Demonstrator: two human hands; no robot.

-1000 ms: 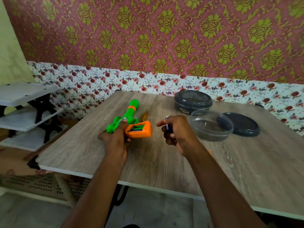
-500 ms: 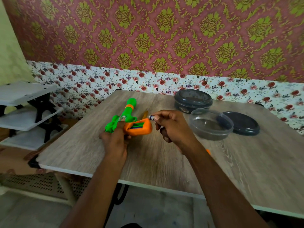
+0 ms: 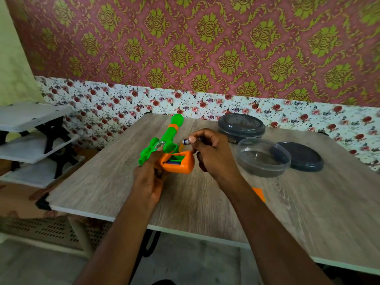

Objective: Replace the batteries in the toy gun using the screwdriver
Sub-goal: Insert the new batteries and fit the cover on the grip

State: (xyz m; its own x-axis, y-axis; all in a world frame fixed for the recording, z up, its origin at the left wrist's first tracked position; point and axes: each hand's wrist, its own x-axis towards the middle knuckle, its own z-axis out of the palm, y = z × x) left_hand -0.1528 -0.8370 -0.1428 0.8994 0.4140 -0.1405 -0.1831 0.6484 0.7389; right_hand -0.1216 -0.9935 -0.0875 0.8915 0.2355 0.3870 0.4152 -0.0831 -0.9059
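Observation:
A green toy gun [image 3: 169, 135] with an orange grip [image 3: 179, 163] is held just above the wooden table [image 3: 115, 182], barrel pointing away. My left hand [image 3: 148, 177] grips it at the trigger area. The grip's battery compartment lies open and faces up, with a dark battery inside. My right hand [image 3: 213, 155] pinches another battery [image 3: 187, 141] just above that opening, its metal end pointing left. An orange cover piece [image 3: 259, 193] shows beside my right forearm. A yellowish handle, possibly the screwdriver [image 3: 181, 146], lies behind the gun, mostly hidden.
A clear plastic tub [image 3: 263, 157] stands right of my right hand. Its dark lid [image 3: 299, 154] lies further right, and a closed dark tub [image 3: 241, 126] sits behind. A white shelf rack [image 3: 30, 136] stands left of the table.
My right hand carried the battery up and left, from in front of the clear tub to just over the open compartment. My left hand tilted the gun slightly toward it.

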